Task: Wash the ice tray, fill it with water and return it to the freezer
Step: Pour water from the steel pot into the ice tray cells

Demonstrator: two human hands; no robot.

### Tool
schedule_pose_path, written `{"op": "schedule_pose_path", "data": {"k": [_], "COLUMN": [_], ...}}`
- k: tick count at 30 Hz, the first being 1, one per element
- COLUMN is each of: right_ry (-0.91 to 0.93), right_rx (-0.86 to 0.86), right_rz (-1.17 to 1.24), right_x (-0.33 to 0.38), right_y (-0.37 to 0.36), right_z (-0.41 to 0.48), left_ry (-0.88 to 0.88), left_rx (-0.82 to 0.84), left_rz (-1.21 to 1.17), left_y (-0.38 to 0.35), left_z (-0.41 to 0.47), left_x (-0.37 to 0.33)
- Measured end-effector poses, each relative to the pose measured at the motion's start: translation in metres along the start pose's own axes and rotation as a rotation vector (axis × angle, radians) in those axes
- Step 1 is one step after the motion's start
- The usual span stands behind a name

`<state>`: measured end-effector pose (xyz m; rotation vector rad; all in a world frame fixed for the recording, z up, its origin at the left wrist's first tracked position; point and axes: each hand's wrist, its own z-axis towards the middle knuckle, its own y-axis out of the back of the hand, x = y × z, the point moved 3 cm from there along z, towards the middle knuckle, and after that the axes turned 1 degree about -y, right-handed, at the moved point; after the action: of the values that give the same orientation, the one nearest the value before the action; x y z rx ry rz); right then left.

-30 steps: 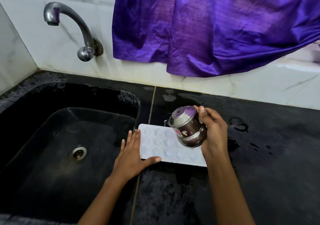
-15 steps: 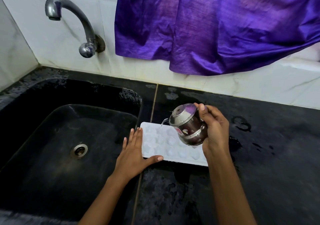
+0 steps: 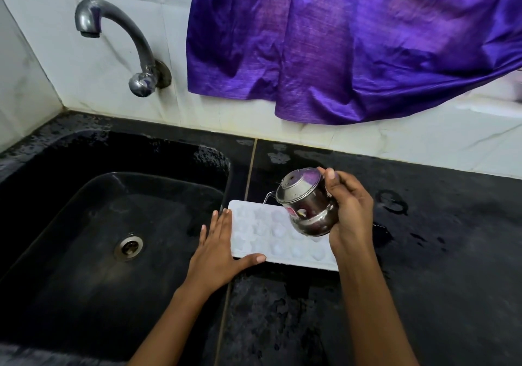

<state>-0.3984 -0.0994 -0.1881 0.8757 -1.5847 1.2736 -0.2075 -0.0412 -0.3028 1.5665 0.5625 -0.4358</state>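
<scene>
Pot (image 3: 308, 204), round shiny steel, gripped in right hand (image 3: 353, 213) over dimpled white tray (image 3: 254, 235), left hand (image 3: 217, 250) flat alongside.

Bare forearms end in left hand (image 3: 217, 250) and right hand (image 3: 351, 213), nails short.

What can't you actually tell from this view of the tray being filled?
- Head view: water left inside the steel pot; its own wall hides it.
- The ice tray's right end; the pot and right hand cover it.
- How full the cells are: white on white, too faint.
</scene>
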Motion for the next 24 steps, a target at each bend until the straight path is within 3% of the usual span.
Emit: {"op": "schedule_pose_path", "data": {"k": [9,24], "right_ry": [-0.091,-0.065], "right_rx": [-0.019,0.052], "right_rz": [0.179,0.024], "right_x": [-0.012,-0.015], "right_y": [0.001,-0.024], "right_z": [0.000,-0.004], "left_ry": [0.002,-0.008], "left_rx": [-0.004,-0.008], "left_rz": [-0.011,-0.013], "left_y": [0.000,-0.002], "left_z": [0.000,0.000], "left_x": [0.000,0.001]}}
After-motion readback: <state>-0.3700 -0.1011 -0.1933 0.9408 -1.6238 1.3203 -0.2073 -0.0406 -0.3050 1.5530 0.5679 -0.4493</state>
